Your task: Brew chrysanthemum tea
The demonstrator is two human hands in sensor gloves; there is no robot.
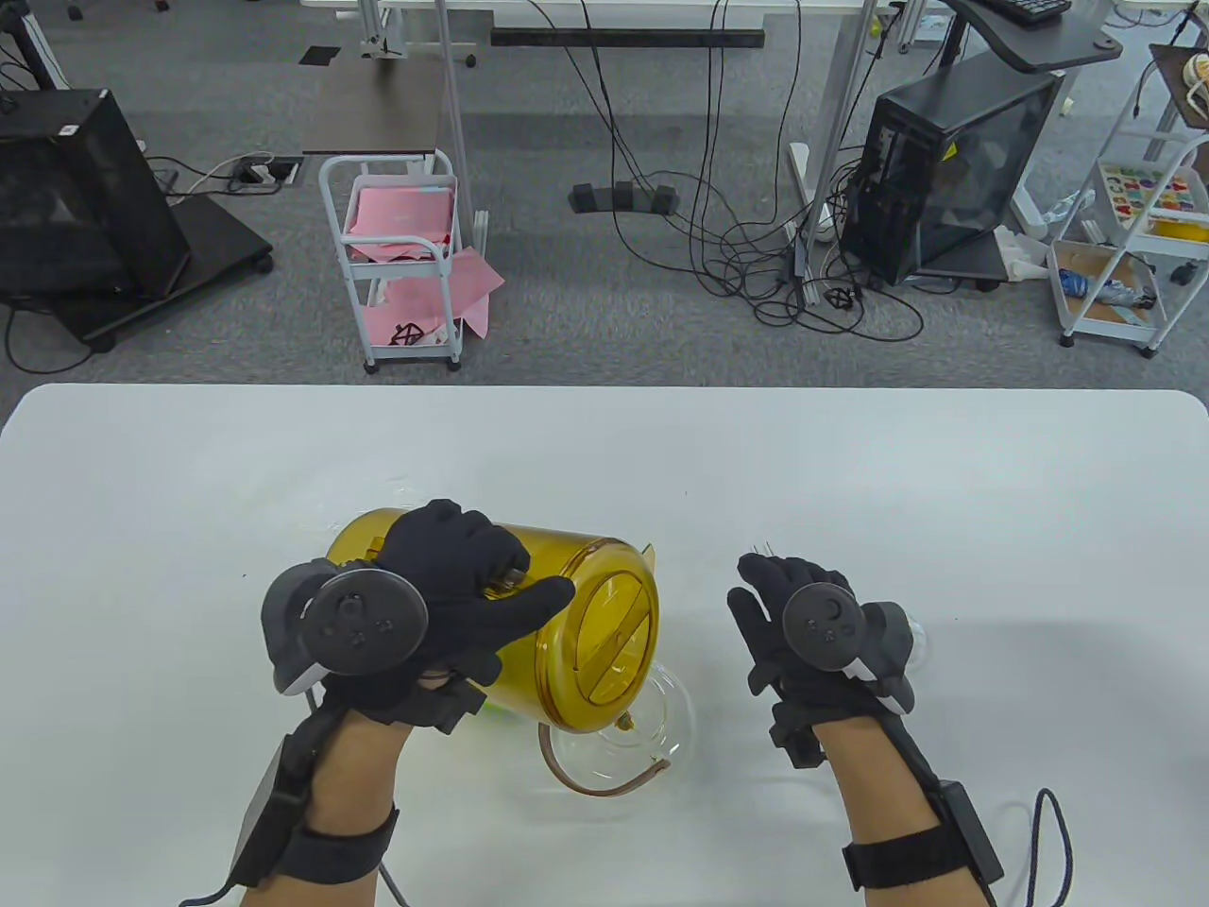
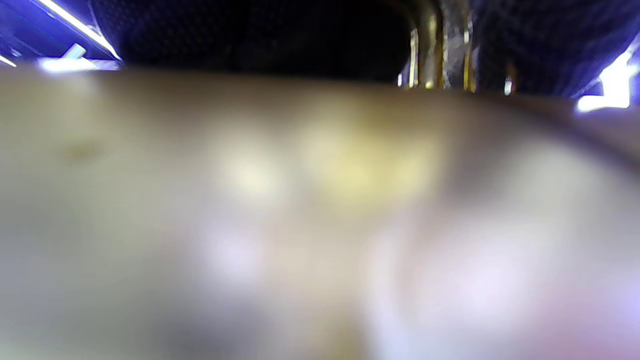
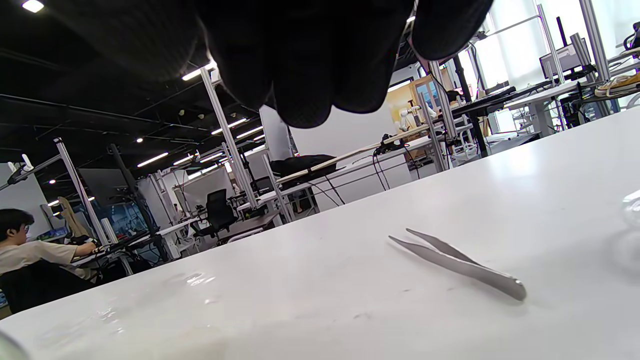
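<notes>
Left hand [image 1: 444, 586] grips the tilted amber pitcher [image 1: 586, 633] above a glass teapot [image 1: 652, 727]; right hand [image 1: 803, 614] relaxed

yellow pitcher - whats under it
Under the tipped yellow pitcher, held by the left hand, stands a glass teapot. Its contents mostly cannot be made out; the pitcher covers much of it.

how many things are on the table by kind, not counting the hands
amber pitcher: 1
glass teapot: 1
metal tweezers: 1
total: 3
</notes>
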